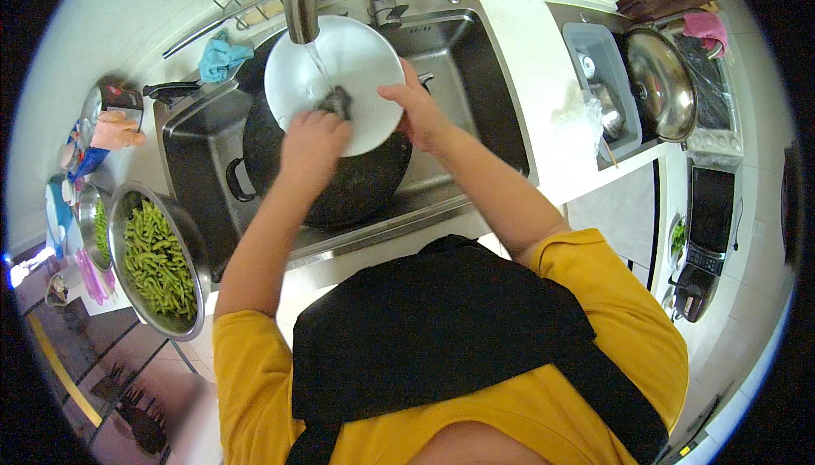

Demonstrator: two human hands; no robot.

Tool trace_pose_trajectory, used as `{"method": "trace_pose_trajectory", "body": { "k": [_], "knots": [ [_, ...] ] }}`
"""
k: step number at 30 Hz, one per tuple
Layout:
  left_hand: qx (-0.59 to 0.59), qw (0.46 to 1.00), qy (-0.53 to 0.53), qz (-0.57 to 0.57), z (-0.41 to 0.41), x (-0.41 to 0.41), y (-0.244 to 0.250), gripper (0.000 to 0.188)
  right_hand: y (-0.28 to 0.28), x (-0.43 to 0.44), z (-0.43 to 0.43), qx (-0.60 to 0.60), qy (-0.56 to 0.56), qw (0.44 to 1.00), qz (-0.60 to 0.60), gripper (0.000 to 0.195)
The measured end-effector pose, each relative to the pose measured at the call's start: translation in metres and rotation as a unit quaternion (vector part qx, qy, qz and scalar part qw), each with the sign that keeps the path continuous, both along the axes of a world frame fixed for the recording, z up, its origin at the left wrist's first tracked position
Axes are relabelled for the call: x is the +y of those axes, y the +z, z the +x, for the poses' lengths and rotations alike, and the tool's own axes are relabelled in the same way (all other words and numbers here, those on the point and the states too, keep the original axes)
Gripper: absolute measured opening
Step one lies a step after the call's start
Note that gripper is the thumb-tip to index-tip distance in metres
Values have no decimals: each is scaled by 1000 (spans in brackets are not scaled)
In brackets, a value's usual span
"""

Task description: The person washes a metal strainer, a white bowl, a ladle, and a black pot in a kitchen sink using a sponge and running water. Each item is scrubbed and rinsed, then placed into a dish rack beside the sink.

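Note:
My right hand (417, 108) grips the right rim of a white bowl (375, 45), held tilted beneath the metal faucet (302, 7). Water runs from the spout into it. My left hand (316, 140) is inside the lower left part of the bowl, its fingers against a dark grey scouring pad (337, 101); the fingertips are partly blurred. Below the bowl, a large black pan (363, 191) with a loop side handle (239, 182) rests in the double stainless steel sink (439, 77).
Left of the sink stand a steel bowl of green pods (159, 261) and a smaller bowl of green pieces (100, 229). A teal cloth (223, 56) and a black-handled tool (170, 90) lie at the sink's edge. At right are a grey basin (573, 38) and a metal lid (665, 83).

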State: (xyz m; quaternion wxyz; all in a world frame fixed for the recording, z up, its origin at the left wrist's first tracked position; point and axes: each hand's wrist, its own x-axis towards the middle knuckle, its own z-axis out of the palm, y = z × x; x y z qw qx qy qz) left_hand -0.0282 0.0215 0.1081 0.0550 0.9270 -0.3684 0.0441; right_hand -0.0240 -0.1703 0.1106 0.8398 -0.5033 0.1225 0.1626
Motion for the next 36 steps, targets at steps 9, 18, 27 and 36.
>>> {"method": "trace_pose_trajectory", "body": {
  "k": [9,18,27,36],
  "knots": [
    [-78,995,27,56,-14,28,53,14,-15,-28,20,38,117,992,-2,59],
    [341,591,320,-657,-27,34,24,55,-64,11,10,135,55,975,167,49],
    [487,487,382,-616,-45,1,-14,63,19,-30,-18,118,110,981,-103,52],
    [478,513,451,-552,-1,-19,8,53,-6,-23,17,-24,25,978,-205,51]
  ]
}}
